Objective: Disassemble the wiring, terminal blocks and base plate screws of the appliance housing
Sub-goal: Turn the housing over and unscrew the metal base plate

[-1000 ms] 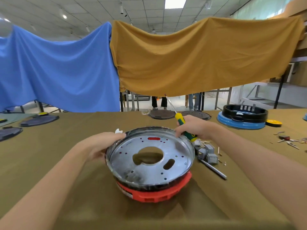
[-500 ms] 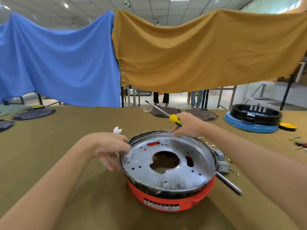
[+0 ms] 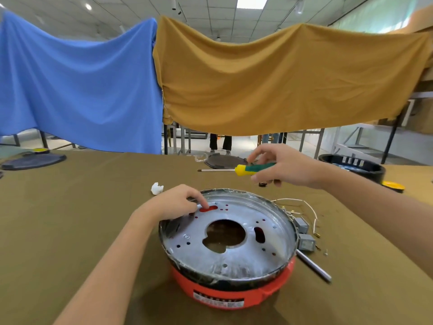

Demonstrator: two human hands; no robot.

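An orange appliance housing (image 3: 234, 290) stands on the table with a round silver base plate (image 3: 225, 254) on top, pierced by a large centre hole and several small ones. My left hand (image 3: 178, 202) rests on the plate's far left rim, its fingertips at a red slot. My right hand (image 3: 281, 165) hovers above and behind the housing and grips a screwdriver (image 3: 243, 169) with a yellow and green handle; the shaft points left, level. Grey terminal blocks (image 3: 304, 235) and loose white wires (image 3: 302, 207) lie right of the housing.
A metal rod (image 3: 314, 266) lies at the housing's right. A white crumpled scrap (image 3: 156, 188) sits behind my left hand. A black and blue housing (image 3: 358, 166) stands at the far right, dark round plates (image 3: 35, 160) at the far left and far middle. Blue and mustard cloths hang behind.
My right hand lifted the screwdriver off the plate's rim and swung it level, tip pointing left. My left hand moved from the outer rim onto the plate near the red slot.
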